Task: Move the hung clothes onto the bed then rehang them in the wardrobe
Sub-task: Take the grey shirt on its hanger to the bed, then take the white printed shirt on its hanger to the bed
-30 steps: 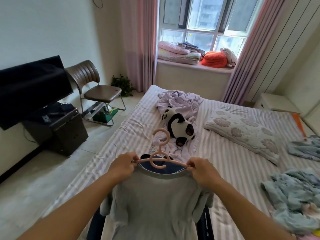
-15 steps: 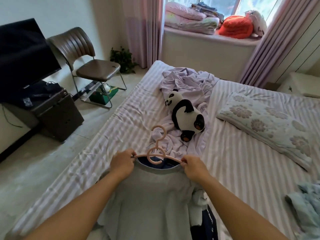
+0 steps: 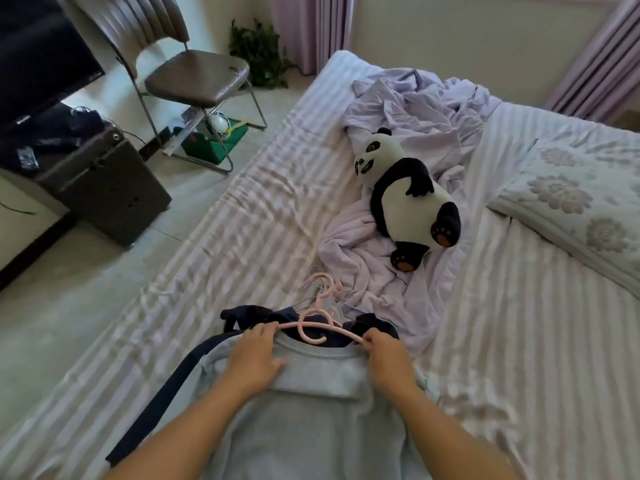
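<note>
Status: first stage under way, the move from wardrobe to bed. A grey top on a pink hanger lies at the near edge of the bed, on top of a dark garment whose own hangers show just beyond.

The left hand pinches the hanger's left arm at the collar, thumb resting on the cloth. The right hand grips the hanger's right arm.

A lilac sheet and a toy panda lie further up the bed, well apart from the pile.

Remaining, by judgement: release this garment, bring any others, then rehang all. The wardrobe is out of view.
</note>
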`<action>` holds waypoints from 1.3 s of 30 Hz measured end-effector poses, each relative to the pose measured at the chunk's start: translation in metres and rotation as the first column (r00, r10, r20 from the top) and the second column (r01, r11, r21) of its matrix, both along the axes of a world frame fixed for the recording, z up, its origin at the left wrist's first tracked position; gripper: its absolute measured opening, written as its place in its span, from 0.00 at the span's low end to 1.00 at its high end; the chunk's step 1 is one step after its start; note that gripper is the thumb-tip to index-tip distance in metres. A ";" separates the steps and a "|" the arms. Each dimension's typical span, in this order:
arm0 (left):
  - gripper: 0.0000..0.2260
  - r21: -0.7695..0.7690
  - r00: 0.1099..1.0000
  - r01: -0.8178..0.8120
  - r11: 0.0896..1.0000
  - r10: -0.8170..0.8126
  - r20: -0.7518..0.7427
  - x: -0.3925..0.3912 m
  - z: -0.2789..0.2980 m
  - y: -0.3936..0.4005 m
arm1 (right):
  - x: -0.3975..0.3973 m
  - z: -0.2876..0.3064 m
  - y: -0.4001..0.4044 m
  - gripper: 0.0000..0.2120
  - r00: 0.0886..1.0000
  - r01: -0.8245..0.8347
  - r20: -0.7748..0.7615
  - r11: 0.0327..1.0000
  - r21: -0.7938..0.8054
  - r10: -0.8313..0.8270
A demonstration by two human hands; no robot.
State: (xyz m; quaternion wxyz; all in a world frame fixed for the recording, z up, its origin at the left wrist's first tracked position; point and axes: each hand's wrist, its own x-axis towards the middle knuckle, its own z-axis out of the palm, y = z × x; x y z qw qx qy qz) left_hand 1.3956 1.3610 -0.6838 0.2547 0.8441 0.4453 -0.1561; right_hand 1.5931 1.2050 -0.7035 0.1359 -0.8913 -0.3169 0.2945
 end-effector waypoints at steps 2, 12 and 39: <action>0.36 0.049 1.000 -0.011 0.999 0.012 -0.016 -0.002 -0.011 -0.003 | -0.006 -0.011 -0.001 0.10 0.998 0.053 0.011 0.995 0.078 -0.054; 0.41 -0.037 0.993 -0.092 0.995 0.088 -0.080 -0.007 -0.013 -0.028 | -0.051 -0.023 -0.037 0.43 0.995 -0.004 0.098 0.999 -0.050 0.009; 0.28 0.198 0.925 -0.215 0.956 0.134 0.356 -0.244 0.299 -0.158 | -0.267 0.323 -0.099 0.27 0.896 -0.441 0.208 0.843 0.308 0.392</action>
